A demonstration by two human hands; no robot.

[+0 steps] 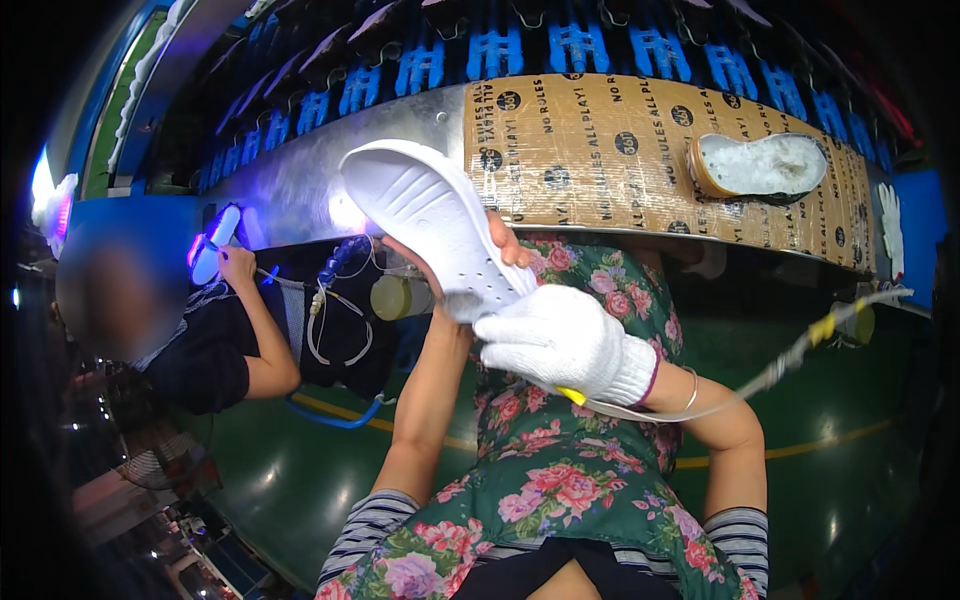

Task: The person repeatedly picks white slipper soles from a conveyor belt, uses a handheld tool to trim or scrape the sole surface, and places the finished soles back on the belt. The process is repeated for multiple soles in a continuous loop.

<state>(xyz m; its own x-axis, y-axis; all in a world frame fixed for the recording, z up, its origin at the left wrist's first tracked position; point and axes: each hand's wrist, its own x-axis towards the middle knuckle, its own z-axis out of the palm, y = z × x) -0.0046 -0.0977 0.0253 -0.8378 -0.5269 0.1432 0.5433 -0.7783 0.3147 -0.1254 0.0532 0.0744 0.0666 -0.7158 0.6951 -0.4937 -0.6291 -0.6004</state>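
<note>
White shoe sole [425, 210] is in front of my body, held in the air near the edge of the bench [400, 120], with its ridged end up and to the left, and its end with small holes nearer to me. My left hand [509, 243] is bare and curved around it from behind, the fingers showing at the right edge; the palm is hidden by the sole. My right hand [570, 335], in a white glove, is mostly closed, and it seems to hold a grey tool [464, 306], whose blurred tip is at the sole's lower part. Whether it touches, I cannot tell exactly. A thin tube [735, 393] with yellow tape passes along the right wrist. In my judgement, the step is to work the tool over this surface. To do it well, I should support the sole firmly from behind, so it does not turn under pressure, and put my left fingers outside the tool's path. The strokes should be light and even, following the curve of the edge, with the tube hanging loose, because a pull on it could spoil my stroke.
</note>
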